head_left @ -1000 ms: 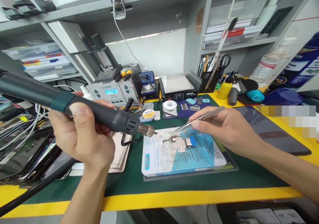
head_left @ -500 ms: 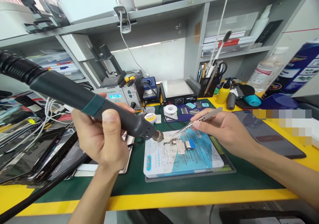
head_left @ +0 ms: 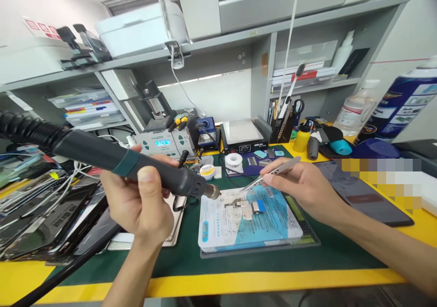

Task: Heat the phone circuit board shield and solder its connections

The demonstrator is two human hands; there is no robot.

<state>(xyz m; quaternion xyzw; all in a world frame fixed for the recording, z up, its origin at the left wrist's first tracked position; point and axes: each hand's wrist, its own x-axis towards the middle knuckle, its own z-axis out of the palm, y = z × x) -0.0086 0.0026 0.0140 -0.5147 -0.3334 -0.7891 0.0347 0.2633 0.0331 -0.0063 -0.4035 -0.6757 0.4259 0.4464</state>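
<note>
Lowered since before, left hand (head_left: pixel 139 202) fingers grip hot-air gun (head_left: pixel 136 167); right hand (head_left: pixel 302 186) fingers pinch tweezers (head_left: pixel 269 176)

I see a matt dark plastic hot-air handle (head_left: pixel 112 158) with a dull metal nozzle (head_left: pixel 213 191), shiny steel tweezers (head_left: pixel 269 175), a glossy printed work pad (head_left: pixel 239 223), and a matt green bench mat (head_left: pixel 266 257).
</note>
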